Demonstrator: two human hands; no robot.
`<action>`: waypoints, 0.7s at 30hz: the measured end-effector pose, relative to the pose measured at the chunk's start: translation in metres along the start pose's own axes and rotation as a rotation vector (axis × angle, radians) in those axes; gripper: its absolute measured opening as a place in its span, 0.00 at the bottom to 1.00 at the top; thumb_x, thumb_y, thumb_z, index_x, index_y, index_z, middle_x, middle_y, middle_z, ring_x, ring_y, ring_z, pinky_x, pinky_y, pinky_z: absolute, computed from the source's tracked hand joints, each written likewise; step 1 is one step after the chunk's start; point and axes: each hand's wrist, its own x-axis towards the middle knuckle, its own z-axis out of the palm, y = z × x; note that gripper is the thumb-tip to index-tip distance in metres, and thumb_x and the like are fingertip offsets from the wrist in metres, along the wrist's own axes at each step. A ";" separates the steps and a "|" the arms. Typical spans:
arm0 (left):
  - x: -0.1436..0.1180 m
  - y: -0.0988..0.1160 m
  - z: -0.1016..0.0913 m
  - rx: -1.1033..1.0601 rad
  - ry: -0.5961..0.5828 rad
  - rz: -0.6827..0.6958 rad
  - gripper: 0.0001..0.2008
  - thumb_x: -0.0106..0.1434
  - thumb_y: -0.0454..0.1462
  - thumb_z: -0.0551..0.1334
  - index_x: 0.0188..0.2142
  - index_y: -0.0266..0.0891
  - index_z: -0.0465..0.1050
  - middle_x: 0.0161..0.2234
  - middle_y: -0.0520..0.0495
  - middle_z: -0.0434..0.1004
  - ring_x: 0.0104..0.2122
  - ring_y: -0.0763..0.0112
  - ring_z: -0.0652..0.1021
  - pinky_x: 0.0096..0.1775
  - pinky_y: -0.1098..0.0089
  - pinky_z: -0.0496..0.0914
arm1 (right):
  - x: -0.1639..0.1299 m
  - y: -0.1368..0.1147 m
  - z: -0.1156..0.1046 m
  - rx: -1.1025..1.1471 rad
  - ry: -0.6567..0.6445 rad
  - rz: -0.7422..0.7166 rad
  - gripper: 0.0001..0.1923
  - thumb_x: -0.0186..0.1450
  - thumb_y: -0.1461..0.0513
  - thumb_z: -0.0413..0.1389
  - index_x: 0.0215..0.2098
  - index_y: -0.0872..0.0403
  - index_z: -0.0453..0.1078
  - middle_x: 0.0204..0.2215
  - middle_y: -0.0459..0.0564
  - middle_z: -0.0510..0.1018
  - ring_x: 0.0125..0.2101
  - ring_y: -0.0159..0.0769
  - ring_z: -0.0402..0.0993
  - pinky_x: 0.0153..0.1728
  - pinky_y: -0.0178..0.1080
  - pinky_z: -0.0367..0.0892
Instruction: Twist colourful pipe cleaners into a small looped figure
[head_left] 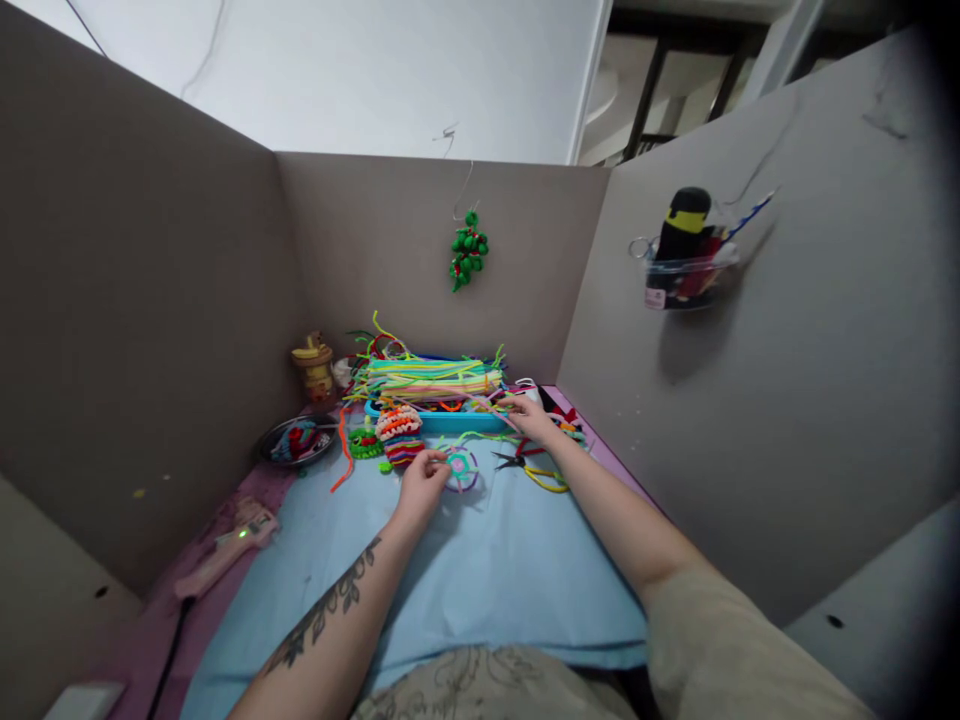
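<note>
My left hand (pixel 421 484) rests on the blue paper sheet (pixel 480 570) and pinches a small round pipe-cleaner coil (pixel 462 467) in green and purple. My right hand (pixel 529 416) reaches farther back and touches the loose ends of a bundle of bright pipe cleaners (pixel 427 380) lying on a blue tray (pixel 439 418). Whether its fingers close on a strand is hard to see. Small black pliers (pixel 510 461) and a yellow pipe-cleaner loop (pixel 547 479) lie just in front of the right hand.
Finished pipe-cleaner figures (pixel 397 435) stand left of the coil. A metal dish (pixel 298 441), a yellow spool (pixel 315 367) and a pink glue gun (pixel 229 551) sit at the left. Grey cardboard walls enclose the desk; a green ornament (pixel 468 250) and a clear holder (pixel 686 262) hang on them.
</note>
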 end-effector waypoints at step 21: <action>-0.003 0.005 0.002 -0.009 0.010 -0.001 0.10 0.48 0.35 0.61 0.31 0.35 0.66 0.17 0.57 0.64 0.17 0.79 0.64 0.22 0.77 0.56 | -0.012 -0.035 -0.049 0.287 0.657 0.004 0.20 0.54 0.49 0.54 0.32 0.57 0.69 0.24 0.46 0.73 0.22 0.28 0.66 0.27 0.33 0.64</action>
